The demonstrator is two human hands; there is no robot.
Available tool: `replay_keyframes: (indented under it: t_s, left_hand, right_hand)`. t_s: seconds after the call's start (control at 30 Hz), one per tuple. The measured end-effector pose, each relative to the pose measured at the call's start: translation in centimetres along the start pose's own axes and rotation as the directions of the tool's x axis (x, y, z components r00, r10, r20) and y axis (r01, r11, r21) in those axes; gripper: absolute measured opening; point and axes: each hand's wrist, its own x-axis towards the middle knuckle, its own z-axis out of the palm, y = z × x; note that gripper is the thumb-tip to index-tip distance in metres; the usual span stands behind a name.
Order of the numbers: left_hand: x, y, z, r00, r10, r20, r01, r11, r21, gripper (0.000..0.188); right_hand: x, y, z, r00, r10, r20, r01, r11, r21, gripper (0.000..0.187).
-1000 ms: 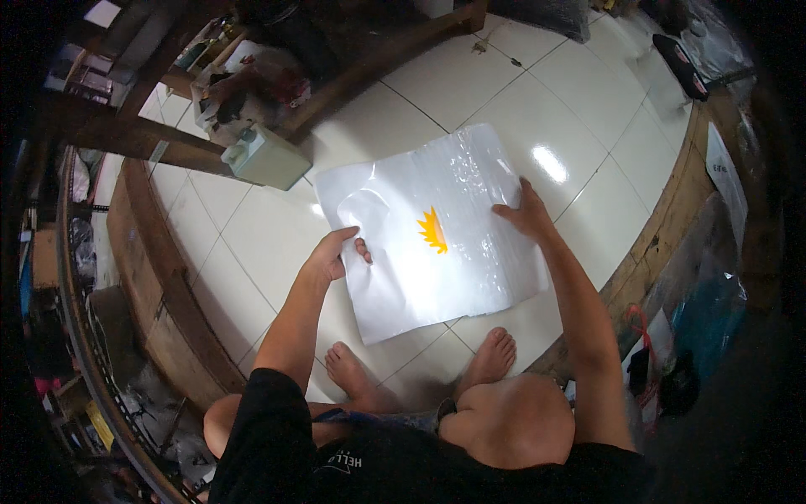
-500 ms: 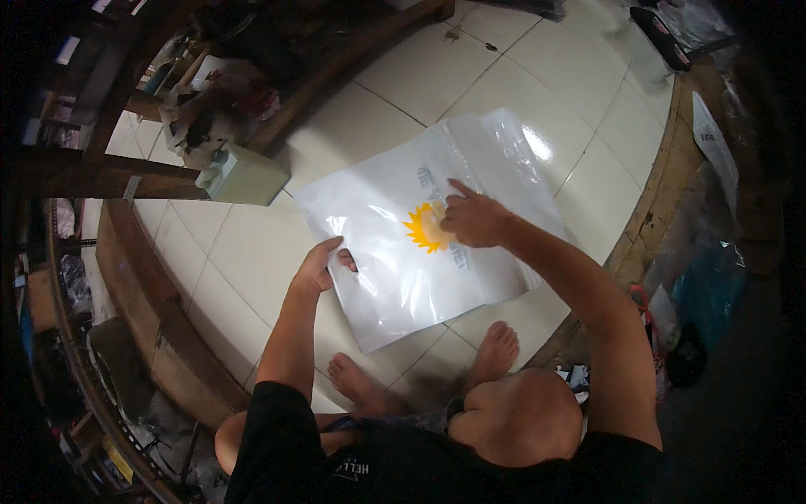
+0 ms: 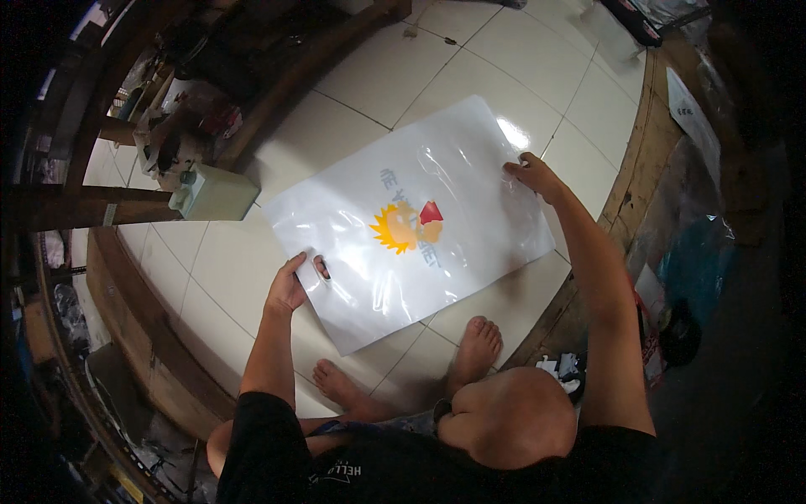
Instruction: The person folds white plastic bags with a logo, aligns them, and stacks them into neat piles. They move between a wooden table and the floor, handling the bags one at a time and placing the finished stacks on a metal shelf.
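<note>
I see a white tiled floor (image 3: 252, 277) with a big white plastic bag (image 3: 437, 176) lying flat on it, right in front of my bare feet (image 3: 474, 349). The bag has a yellow and red picture (image 3: 405, 227) in the middle. My left hand (image 3: 288, 287) presses flat and spread on the near left edge, by the handle hole (image 3: 322, 269). My right hand (image 3: 531, 172) pinches the far right edge. I think I am smoothing the bag flat; next it needs a gentle pull. The dark shelves on the left are hard to make out.
</note>
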Motion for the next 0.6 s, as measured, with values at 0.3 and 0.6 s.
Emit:
replay_keyframes:
  t_s: [0.3, 0.6]
  left_hand:
    - [0.8, -0.7, -1.7, 0.999, 0.026, -0.028, -0.023, 0.995, 0.094, 0.014]
    - [1.7, -1.1, -2.2, 0.997, 0.02, -0.076, -0.016, 0.998, 0.054, 0.009]
  right_hand:
    - [-0.5, -1.2, 1.6, 0.992, -0.065, 0.104, 0.06, 0.997, 0.048, 0.073]
    - [-5.4, -3.4, 7.6, 0.921, -0.381, -0.084, 0.316, 0.855, -0.41, 0.061]
